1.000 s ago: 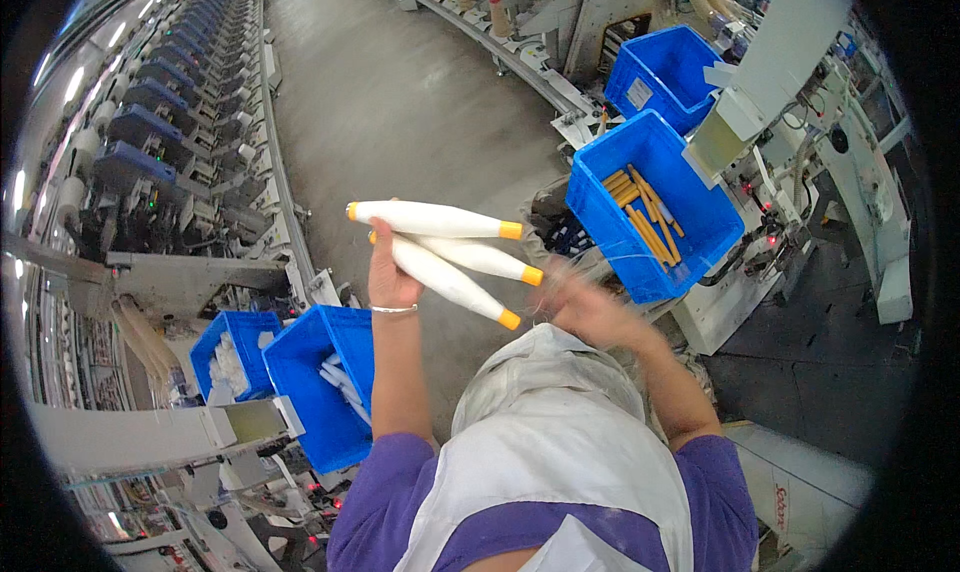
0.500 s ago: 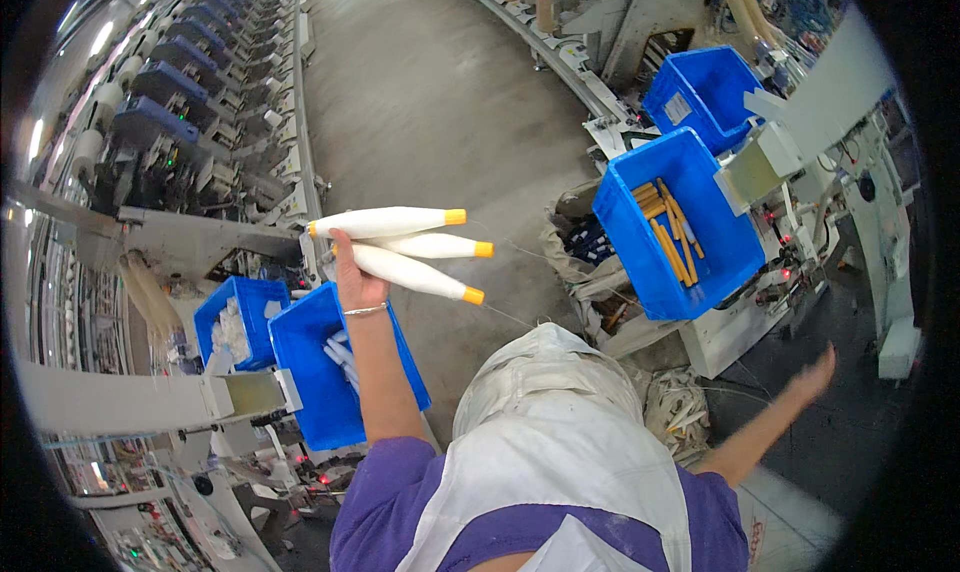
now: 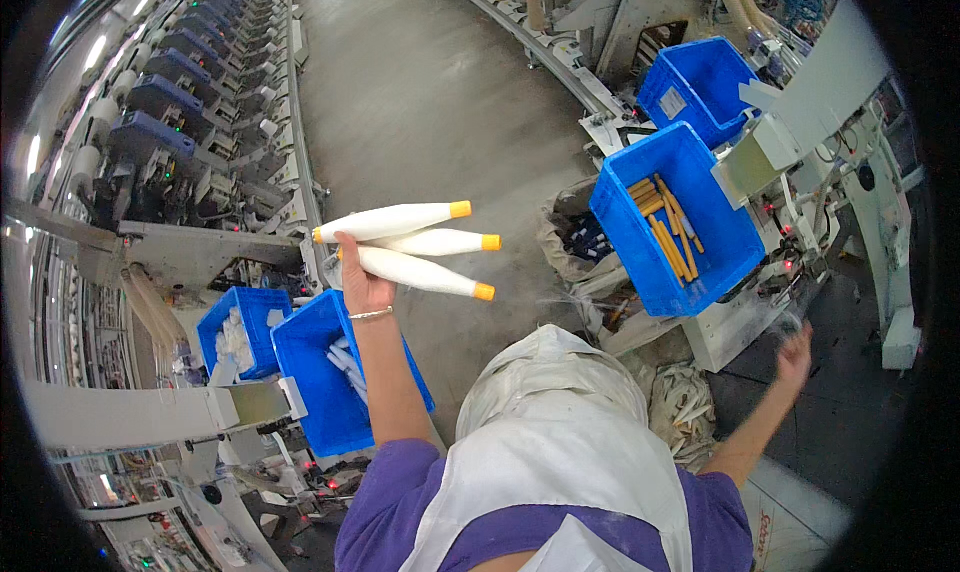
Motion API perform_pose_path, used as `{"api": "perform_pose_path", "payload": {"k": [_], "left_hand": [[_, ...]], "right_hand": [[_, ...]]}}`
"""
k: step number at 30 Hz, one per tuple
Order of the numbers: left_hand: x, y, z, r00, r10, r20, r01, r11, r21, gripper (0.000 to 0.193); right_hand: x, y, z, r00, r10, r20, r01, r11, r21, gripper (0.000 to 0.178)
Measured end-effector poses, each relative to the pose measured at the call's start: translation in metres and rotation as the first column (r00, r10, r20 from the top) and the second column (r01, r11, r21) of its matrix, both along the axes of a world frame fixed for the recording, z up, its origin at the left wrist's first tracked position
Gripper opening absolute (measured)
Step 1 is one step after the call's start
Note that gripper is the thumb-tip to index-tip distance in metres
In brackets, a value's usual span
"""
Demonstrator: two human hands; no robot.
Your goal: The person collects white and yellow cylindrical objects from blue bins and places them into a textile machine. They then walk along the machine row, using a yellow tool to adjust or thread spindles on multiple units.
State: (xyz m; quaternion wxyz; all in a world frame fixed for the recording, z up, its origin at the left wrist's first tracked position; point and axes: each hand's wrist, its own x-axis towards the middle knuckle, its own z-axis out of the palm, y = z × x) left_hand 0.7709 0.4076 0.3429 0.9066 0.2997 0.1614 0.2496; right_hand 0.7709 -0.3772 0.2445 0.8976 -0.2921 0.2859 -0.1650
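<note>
Over the grey floor (image 3: 430, 102), the person's left hand (image 3: 367, 287) is gripping three white bobbins (image 3: 413, 270) near their left ends; their long axes are fanning rightward, the upper slanting up, the middle level, the lower slanting down. Well apart, the right hand (image 3: 795, 357) is hovering, its grip unclear.

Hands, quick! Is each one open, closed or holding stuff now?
Left hand: closed, holding three yellow-tipped white yarn bobbins.
Right hand: blurry, can't tell if open or closed.
</note>
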Motion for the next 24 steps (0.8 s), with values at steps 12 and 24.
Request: {"api": "perform_pose_path", "payload": {"k": [12,24], "left_hand": [[0.031,-0.063,0.019,0.977,-0.212,0.033,0.212,0.977,0.0,0.054],[-0.018,-0.006,0.003,1.0,0.001,0.002,-0.001,1.0,-0.018,0.053]], "right_hand": [[0.038,0.369,0.06,0.171,0.974,-0.149,-0.738,0.026,-0.674,0.055],[0.007,-0.05,0.001,0.941,-0.337,0.038,0.26,0.645,-0.718,0.017]]}}
